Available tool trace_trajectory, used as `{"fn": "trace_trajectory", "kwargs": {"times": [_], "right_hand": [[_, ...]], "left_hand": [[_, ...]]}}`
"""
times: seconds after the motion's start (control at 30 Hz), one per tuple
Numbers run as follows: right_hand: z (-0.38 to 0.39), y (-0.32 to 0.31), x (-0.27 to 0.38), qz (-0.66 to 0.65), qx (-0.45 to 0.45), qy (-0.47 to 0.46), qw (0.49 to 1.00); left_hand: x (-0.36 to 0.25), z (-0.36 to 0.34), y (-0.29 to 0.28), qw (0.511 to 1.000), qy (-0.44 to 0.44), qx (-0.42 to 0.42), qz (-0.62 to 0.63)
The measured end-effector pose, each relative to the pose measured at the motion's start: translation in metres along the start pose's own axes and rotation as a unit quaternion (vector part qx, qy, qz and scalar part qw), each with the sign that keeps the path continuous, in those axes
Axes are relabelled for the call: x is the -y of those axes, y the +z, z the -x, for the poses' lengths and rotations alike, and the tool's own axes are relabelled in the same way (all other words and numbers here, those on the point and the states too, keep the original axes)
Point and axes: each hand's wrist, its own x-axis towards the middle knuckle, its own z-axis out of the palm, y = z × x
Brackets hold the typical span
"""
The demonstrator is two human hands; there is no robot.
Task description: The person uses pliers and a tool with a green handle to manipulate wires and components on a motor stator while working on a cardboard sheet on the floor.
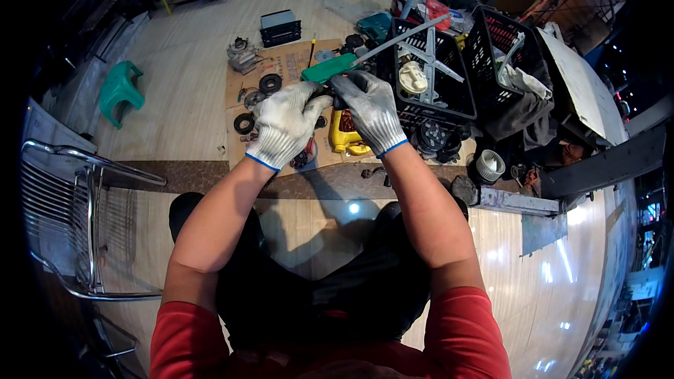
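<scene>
Both hands wear white knit gloves with blue cuffs and meet over the cardboard on the floor. My left hand (286,118) is closed, its fingertips pinched around a small dark piece (340,103) whose kind I cannot make out. From the other side my right hand (372,109) closes on the same spot, its dark, soiled fingers bent inward. Just beyond the fingertips is a green handle-like piece (328,69) with a long grey bar (404,38) slanting up to the right; whether a hand touches it is hidden. A yellow bottle (342,139) lies below the right hand.
On the cardboard (288,63) lie black rings (270,83) and a metal machine part (242,55). Black crates (460,102) holding parts stand to the right, near a white fan wheel (489,165). A green stool (121,91) and a metal chair (88,189) are at left.
</scene>
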Motion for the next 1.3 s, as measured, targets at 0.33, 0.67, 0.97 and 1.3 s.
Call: {"fn": "trace_trajectory", "kwargs": {"times": [0.33,0.67,0.97,1.3], "right_hand": [[0.000,-0.008,-0.002,-0.139,0.084,0.055,0.985],[0.001,-0.012,0.002,0.025,0.032,-0.002,0.999],[0.002,-0.016,0.008,-0.061,0.070,-0.007,0.996],[0.004,-0.017,0.014,0.025,0.057,-0.019,0.998]], "left_hand": [[0.010,-0.004,-0.013,0.841,-0.202,0.211,0.456],[-0.011,-0.003,-0.014,0.953,-0.117,0.116,0.254],[0.001,0.000,-0.009,0.791,-0.217,0.214,0.530],[-0.006,-0.002,-0.009,0.858,-0.184,0.206,0.433]]}}
